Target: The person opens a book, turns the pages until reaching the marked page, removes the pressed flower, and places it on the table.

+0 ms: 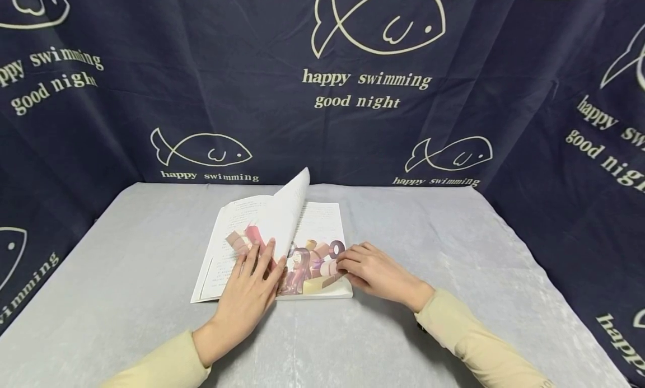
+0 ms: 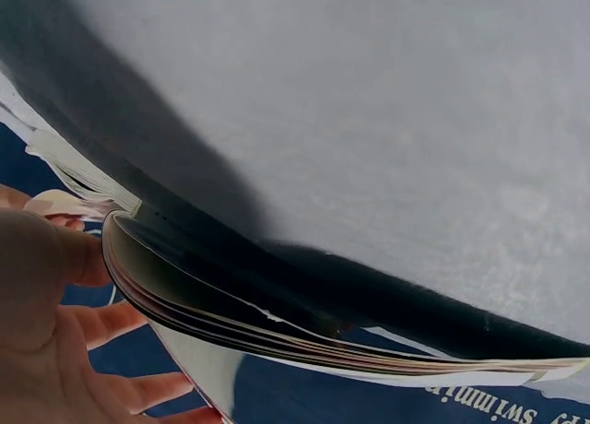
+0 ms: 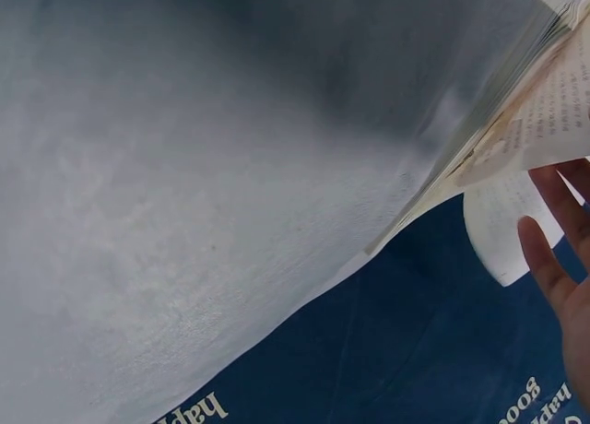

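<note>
An open illustrated book (image 1: 322,220) lies on the table, its pages printed with text and a colour drawing across the spread. One leaf (image 1: 294,200) beside the spine stands partly raised, its upper corner curling up. My left hand (image 1: 249,290) rests with spread fingers over the lower left page, its fingertips on the drawing. At the book's right edge, my right hand (image 1: 378,273) bends its fingers over the right page and pinches its margin; the thumb is mostly hidden. The right wrist view shows this page (image 3: 548,111) bowed at the fingertips.
A grey cloth-covered table (image 1: 126,265) spreads around the book. Dark blue curtains (image 1: 282,69) with white fish drawings and lettering hang behind it and at both sides.
</note>
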{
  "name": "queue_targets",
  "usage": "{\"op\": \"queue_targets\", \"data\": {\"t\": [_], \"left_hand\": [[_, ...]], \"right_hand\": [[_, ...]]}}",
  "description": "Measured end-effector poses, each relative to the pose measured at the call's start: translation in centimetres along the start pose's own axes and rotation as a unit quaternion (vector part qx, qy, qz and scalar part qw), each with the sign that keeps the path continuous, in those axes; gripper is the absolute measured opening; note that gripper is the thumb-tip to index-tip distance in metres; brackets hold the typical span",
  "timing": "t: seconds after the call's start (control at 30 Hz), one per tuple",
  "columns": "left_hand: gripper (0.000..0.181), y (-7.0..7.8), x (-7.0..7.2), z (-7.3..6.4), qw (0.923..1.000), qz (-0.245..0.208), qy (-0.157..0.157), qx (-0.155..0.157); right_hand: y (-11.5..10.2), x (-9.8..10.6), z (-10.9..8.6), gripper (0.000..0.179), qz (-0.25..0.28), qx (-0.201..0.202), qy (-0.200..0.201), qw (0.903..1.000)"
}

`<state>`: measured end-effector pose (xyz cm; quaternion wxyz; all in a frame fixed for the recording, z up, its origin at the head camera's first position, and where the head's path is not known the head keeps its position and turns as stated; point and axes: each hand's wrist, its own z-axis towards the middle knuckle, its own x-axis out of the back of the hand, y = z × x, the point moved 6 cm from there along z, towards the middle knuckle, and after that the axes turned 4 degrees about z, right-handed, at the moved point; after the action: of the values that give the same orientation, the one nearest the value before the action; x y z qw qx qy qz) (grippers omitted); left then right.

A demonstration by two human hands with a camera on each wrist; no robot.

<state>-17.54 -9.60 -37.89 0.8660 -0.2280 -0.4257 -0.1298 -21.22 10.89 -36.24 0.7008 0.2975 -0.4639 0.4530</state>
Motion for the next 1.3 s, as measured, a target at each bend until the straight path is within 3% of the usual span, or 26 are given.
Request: {"op": "queue_targets", "data": {"t": [0.37,0.67,0.87,1.07,1.3], "left_hand": [[0.031,0.2,0.1,-0.1,0.9997,-0.024,0.007,-0.006],[0.031,0.2,-0.3,-0.2,0.9991,0.000,-0.043,0.003],[0.043,0.3,-0.1,0.0,0.9987,0.014,-0.049,0.002],[0.064,0.5,0.2,0.2,0.9976,0.058,-0.037,-0.006],[0.068,0.7,0.3,0.6,0.9968,0.078,-0.018,-0.004]], "right_hand": [[0.2,0.6,0.4,0.016,0.004,0.009,0.033,0.9994],[0.4,1.0,0.7,0.015,0.014,0.008,0.046,0.9988],[0.4,1.3,1.1,0.014,0.016,0.015,0.065,0.9976],[0.3,1.8,1.4,0.013,0.017,0.016,0.078,0.9967],[0.1,2.2,1.9,0.013,0.013,0.016,0.088,0.9959]]}}
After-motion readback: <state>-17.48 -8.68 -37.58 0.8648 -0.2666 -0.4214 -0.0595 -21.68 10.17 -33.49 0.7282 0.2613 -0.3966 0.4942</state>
